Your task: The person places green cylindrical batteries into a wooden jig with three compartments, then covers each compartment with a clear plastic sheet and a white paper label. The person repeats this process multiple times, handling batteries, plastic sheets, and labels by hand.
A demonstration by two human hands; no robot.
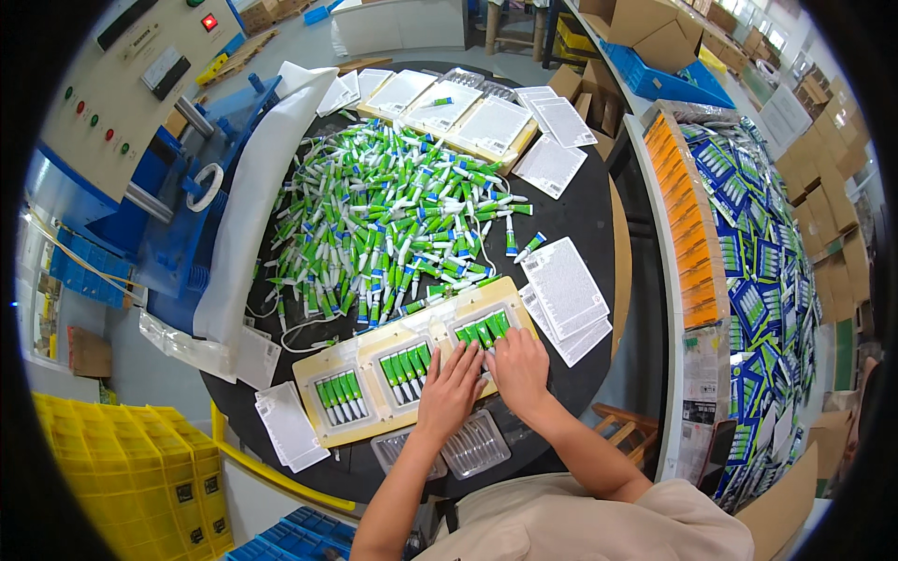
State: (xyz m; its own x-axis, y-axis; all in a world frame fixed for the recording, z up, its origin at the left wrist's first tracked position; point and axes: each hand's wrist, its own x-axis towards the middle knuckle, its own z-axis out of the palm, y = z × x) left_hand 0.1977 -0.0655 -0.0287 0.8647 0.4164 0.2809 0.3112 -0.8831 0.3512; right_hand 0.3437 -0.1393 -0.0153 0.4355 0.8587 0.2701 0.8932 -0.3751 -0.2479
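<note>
A pale yellow three-window tray [351, 435] lies across the near side of the round black table. Small green-and-white tubes [404, 369] stand side by side in its left and middle windows. More green tubes [484, 329] lie in the right window, partly covered by my hands. My left hand [451, 388] rests at that window's near left, fingers stretched out with the tips by the tubes. Close beside it, my right hand [520, 372] has its fingers bent down at the window's right side. Whatever its fingertips hold is hidden.
A big heap of loose tubes [383, 210] covers the table beyond the tray. Printed white cards [566, 290] lie around it; clear plastic blisters [475, 444] sit near me. A second tray [510, 140] is at the back. Blue machinery stands left, a bin of packs [748, 280] right.
</note>
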